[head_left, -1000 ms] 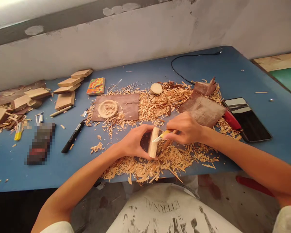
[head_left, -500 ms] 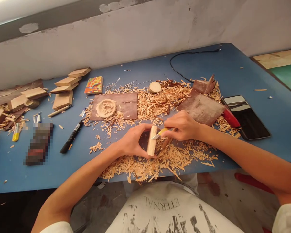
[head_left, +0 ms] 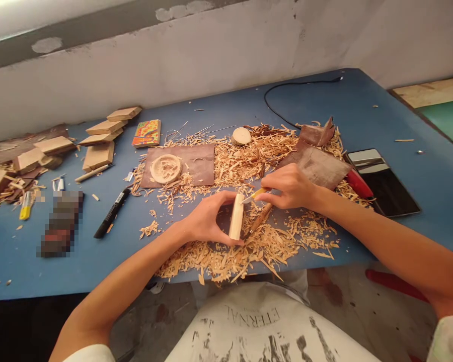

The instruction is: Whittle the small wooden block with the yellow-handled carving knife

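My left hand grips a pale wood block by its ends, thumb at the near end and fingers round the far one. The block stands on edge with a long narrow face turned up. Closed round a yellow-handled craft knife is my right hand. Its blade points left and meets the far part of the block's right edge. Under and around both hands lies a heap of wood shavings, with a brown stick-like piece just right of the block.
A carved wooden disc rests on brown sandpaper beyond my left hand. A black marker and several wood blocks are at left. To the right are folded sandpaper and a phone.
My right hand has moved the knife up and slightly right, from the middle of the block toward its far end. My left hand and the block have hardly moved.
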Demonstrator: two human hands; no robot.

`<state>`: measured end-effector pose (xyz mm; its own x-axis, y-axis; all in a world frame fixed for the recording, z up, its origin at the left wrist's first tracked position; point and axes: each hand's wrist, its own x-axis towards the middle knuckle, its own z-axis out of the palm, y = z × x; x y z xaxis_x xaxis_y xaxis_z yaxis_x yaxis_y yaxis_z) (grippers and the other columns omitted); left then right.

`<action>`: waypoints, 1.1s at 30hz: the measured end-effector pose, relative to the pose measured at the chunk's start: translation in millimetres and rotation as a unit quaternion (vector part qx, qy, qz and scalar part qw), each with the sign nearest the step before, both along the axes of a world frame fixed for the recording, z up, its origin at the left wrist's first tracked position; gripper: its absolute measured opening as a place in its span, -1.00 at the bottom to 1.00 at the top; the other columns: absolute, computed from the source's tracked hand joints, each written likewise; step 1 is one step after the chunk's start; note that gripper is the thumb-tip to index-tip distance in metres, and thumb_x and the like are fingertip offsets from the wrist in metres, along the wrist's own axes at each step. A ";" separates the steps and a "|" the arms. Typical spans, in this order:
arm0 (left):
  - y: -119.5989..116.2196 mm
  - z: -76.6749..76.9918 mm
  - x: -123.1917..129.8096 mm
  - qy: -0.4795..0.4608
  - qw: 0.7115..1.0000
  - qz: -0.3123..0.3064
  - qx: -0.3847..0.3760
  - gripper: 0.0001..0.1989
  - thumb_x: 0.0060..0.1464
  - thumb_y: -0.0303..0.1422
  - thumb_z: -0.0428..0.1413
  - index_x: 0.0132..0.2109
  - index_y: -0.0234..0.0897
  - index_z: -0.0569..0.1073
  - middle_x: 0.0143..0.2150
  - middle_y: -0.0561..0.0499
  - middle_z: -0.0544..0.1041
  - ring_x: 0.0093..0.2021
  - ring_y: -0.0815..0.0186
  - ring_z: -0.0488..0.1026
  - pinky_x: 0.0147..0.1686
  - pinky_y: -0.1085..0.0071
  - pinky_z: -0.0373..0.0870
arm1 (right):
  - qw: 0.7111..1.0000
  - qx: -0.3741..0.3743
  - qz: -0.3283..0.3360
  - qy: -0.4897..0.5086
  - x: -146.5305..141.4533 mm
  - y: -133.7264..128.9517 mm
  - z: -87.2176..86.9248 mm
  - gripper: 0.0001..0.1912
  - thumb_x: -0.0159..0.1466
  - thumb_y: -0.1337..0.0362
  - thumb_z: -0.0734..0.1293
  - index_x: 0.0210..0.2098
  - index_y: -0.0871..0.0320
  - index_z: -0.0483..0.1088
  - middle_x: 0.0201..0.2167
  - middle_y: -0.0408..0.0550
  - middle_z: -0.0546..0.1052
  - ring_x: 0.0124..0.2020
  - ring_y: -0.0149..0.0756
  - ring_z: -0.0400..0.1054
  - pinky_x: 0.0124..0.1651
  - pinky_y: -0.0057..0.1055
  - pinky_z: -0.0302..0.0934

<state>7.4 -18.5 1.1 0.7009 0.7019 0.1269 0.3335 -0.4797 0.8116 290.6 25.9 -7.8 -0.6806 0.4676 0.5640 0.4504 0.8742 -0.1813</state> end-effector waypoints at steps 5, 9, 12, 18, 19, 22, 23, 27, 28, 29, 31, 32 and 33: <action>-0.3 -1.3 -1.0 0.016 1.000 -0.003 0.018 -0.06 -0.30 0.02 0.48 0.19 -0.22 0.33 0.12 -0.20 0.55 0.08 -0.04 0.56 0.10 0.01 0.50 | 1.000 0.006 0.001 0.009 0.4 -2.5 0.8 -0.50 0.40 -0.09 0.31 -0.51 0.13 0.34 -0.66 -0.24 0.35 -0.62 -0.46 0.17 -0.47 -0.38 -0.09; -1.0 -2.0 -1.8 0.024 0.999 -0.008 0.030 -0.04 -0.30 0.01 0.48 0.21 -0.21 0.32 0.13 -0.20 0.54 0.08 -0.04 0.55 0.10 0.00 0.49 | 1.000 0.017 -0.001 0.009 1.3 -4.9 2.2 -0.51 0.39 -0.09 0.30 -0.52 0.12 0.32 -0.67 -0.23 0.34 -0.62 -0.44 0.16 -0.47 -0.36 -0.09; -1.1 -2.8 -2.2 0.028 0.999 -0.009 0.030 -0.04 -0.31 0.02 0.49 0.21 -0.20 0.32 0.14 -0.19 0.54 0.09 -0.03 0.55 0.10 0.01 0.48 | 1.000 0.022 0.003 0.011 1.4 -5.8 3.2 -0.52 0.38 -0.07 0.32 -0.51 0.12 0.32 -0.66 -0.21 0.34 -0.62 -0.43 0.16 -0.47 -0.34 -0.09; -0.1 -4.8 -1.9 0.033 0.999 -0.014 0.037 -0.02 -0.32 -0.01 0.50 0.22 -0.22 0.32 0.14 -0.19 0.54 0.09 -0.03 0.55 0.10 0.02 0.48 | 0.999 0.029 0.014 0.023 0.2 -5.3 4.0 -0.54 0.35 -0.05 0.36 -0.52 0.11 0.30 -0.67 -0.22 0.33 -0.62 -0.43 0.15 -0.49 -0.35 -0.08; 0.0 -4.8 -1.8 0.034 0.999 -0.014 0.037 -0.02 -0.32 -0.01 0.50 0.22 -0.22 0.32 0.14 -0.19 0.54 0.09 -0.03 0.55 0.10 0.02 0.48 | 0.999 0.028 0.019 0.023 1.4 -4.2 4.3 -0.55 0.35 -0.05 0.36 -0.51 0.11 0.30 -0.67 -0.21 0.33 -0.62 -0.43 0.15 -0.49 -0.35 -0.07; -0.1 -3.5 -1.6 0.030 0.999 -0.014 0.032 -0.03 -0.32 0.01 0.49 0.21 -0.23 0.34 0.15 -0.21 0.54 0.10 -0.04 0.55 0.12 0.01 0.48 | 0.999 0.021 0.023 0.024 10.0 2.4 6.7 -0.56 0.39 -0.05 0.31 -0.49 0.11 0.32 -0.65 -0.20 0.36 -0.62 -0.42 0.18 -0.49 -0.37 -0.03; -0.3 -2.6 -1.6 0.029 0.999 -0.015 0.028 -0.04 -0.31 0.01 0.49 0.21 -0.23 0.34 0.16 -0.21 0.54 0.11 -0.04 0.54 0.13 0.00 0.47 | 0.999 0.020 0.013 0.024 14.0 5.3 8.0 -0.55 0.40 -0.05 0.28 -0.49 0.10 0.32 -0.65 -0.20 0.36 -0.62 -0.42 0.18 -0.48 -0.38 -0.02; -1.1 0.0 -1.9 0.036 0.999 -0.018 0.016 -0.05 -0.29 0.01 0.49 0.21 -0.23 0.36 0.20 -0.23 0.52 0.16 -0.07 0.51 0.18 -0.03 0.44 | 0.997 0.015 -0.067 0.024 23.0 11.4 13.1 -0.51 0.41 -0.05 0.26 -0.55 0.09 0.27 -0.68 -0.21 0.31 -0.64 -0.42 0.17 -0.50 -0.37 -0.03; -1.3 0.1 -1.9 0.037 0.999 -0.017 0.016 -0.05 -0.29 0.01 0.48 0.21 -0.22 0.36 0.21 -0.23 0.51 0.17 -0.07 0.51 0.18 -0.03 0.44 | 0.997 0.010 -0.074 0.026 21.0 10.0 13.8 -0.50 0.41 -0.05 0.27 -0.56 0.09 0.27 -0.69 -0.21 0.30 -0.64 -0.43 0.17 -0.50 -0.37 -0.04; -1.4 0.0 -1.9 0.038 0.999 -0.016 0.017 -0.05 -0.29 0.01 0.48 0.21 -0.21 0.35 0.21 -0.23 0.51 0.17 -0.06 0.51 0.18 -0.03 0.44 | 0.997 0.003 -0.069 0.029 17.1 7.3 14.2 -0.50 0.42 -0.04 0.27 -0.56 0.10 0.28 -0.70 -0.22 0.30 -0.65 -0.43 0.17 -0.50 -0.37 -0.04; -1.6 -0.7 -1.7 0.039 0.999 -0.011 0.023 -0.05 -0.30 0.02 0.48 0.21 -0.20 0.34 0.19 -0.21 0.53 0.13 -0.05 0.53 0.14 -0.01 0.45 | 0.999 -0.013 -0.040 0.034 5.4 -1.0 14.0 -0.51 0.42 -0.05 0.27 -0.52 0.12 0.34 -0.69 -0.22 0.32 -0.64 -0.45 0.18 -0.49 -0.38 -0.04; -1.6 -1.1 -1.5 0.039 0.999 -0.009 0.028 -0.05 -0.30 0.02 0.48 0.21 -0.20 0.34 0.16 -0.19 0.54 0.10 -0.03 0.54 0.11 0.01 0.47 | 0.999 -0.023 -0.025 0.036 -1.1 -5.6 13.6 -0.52 0.42 -0.05 0.28 -0.51 0.12 0.36 -0.68 -0.22 0.33 -0.64 -0.45 0.19 -0.49 -0.38 -0.05; -1.7 -1.4 -1.3 0.039 0.999 -0.007 0.032 -0.05 -0.31 0.03 0.48 0.20 -0.19 0.34 0.13 -0.17 0.55 0.07 -0.02 0.55 0.08 0.03 0.48 | 0.999 -0.031 -0.012 0.035 -7.2 -10.0 13.1 -0.51 0.42 -0.06 0.28 -0.50 0.13 0.37 -0.68 -0.23 0.34 -0.64 -0.46 0.19 -0.49 -0.38 -0.06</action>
<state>6.1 -20.1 -0.3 0.7200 0.6841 0.1167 0.3872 -0.5355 0.7505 283.4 15.9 5.3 -0.6283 0.5191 0.5795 0.4554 0.8493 -0.2671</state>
